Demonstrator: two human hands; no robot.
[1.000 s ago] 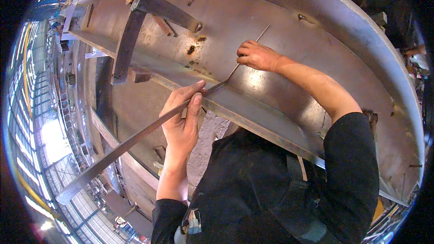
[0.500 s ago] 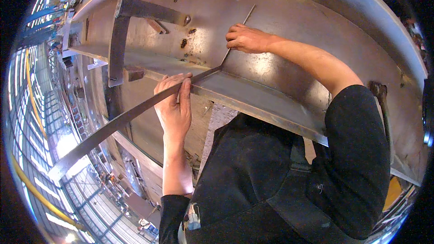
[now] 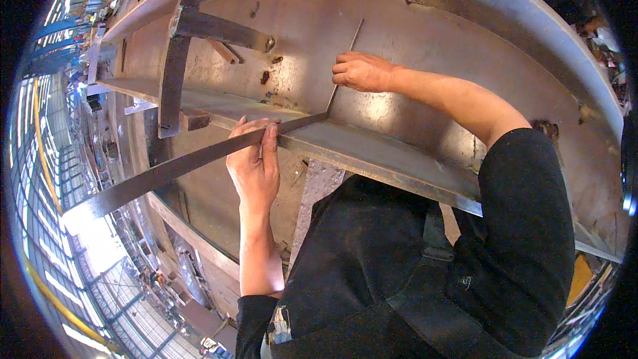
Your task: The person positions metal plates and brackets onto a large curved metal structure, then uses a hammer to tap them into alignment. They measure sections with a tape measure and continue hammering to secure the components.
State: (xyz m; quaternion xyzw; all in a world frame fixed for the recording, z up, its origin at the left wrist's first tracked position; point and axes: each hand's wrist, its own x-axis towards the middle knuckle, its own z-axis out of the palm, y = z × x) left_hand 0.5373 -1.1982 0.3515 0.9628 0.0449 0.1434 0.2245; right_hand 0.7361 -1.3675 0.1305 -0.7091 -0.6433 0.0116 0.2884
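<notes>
A long dark L-shaped steel square (image 3: 173,167) lies across the edge of a steel flange (image 3: 399,153). Its broad blade reaches far out to the left, while the other leg appears edge-on as a thin bar against the large steel plate (image 3: 319,20). My left hand (image 3: 255,166) pinches the blade between thumb and fingers, close to the flange edge. Around the thin leg, my right hand (image 3: 364,72) is closed with curled fingers. The square's corner sits where the flange meets the plate.
Left of my hands stands an upright steel bar (image 3: 174,73) with a crosspiece (image 3: 222,26) running to the plate. A small block (image 3: 196,119) is by the flange. A curved steel flange (image 3: 531,20) borders the far right. A yellow object (image 3: 579,286) shows at lower right.
The view has shifted slightly, so the plate and flange appear lower. The square's free left end appears higher and a little farther left. Both hands keep their hold.
</notes>
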